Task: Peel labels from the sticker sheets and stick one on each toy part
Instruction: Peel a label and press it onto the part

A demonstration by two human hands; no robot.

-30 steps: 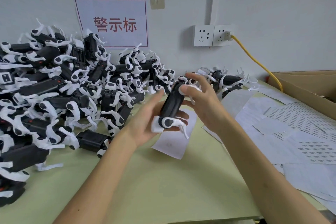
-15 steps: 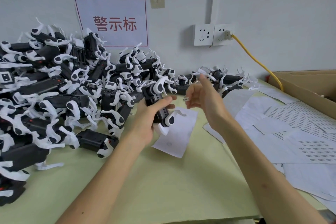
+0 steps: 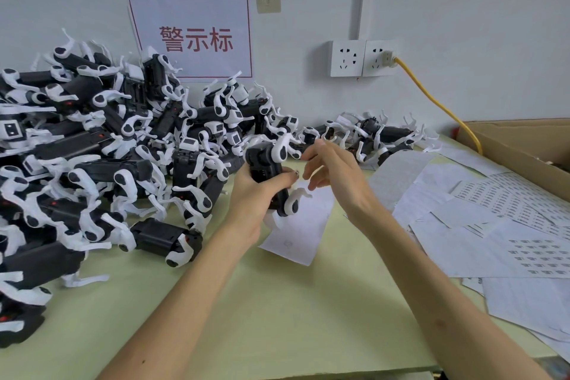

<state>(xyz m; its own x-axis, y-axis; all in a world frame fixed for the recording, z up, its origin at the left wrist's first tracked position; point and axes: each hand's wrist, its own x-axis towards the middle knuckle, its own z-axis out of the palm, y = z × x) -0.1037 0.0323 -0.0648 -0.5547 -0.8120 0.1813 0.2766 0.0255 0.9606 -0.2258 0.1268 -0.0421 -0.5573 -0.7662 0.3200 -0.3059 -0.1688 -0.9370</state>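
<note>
My left hand (image 3: 254,199) grips a black toy part with white legs (image 3: 267,174) and holds it upright above the green table (image 3: 277,311). My right hand (image 3: 336,176) hovers just right of the part, its fingers loosely spread and reaching toward the top of the part; I see no label between them. A white sticker sheet (image 3: 297,234) lies on the table under both hands. More sticker sheets (image 3: 521,251), some printed with rows of small labels, are spread out at the right.
A big heap of black-and-white toy parts (image 3: 117,163) fills the left side up to the wall. A smaller group (image 3: 379,136) lies behind my hands. An open cardboard box (image 3: 524,145) stands at the far right, with a yellow cable (image 3: 438,102) running to wall sockets (image 3: 361,58).
My left hand turned the toy part upright and drew it left. My right hand let go of the part, pinched a small label, and has moved back close to the part.
</note>
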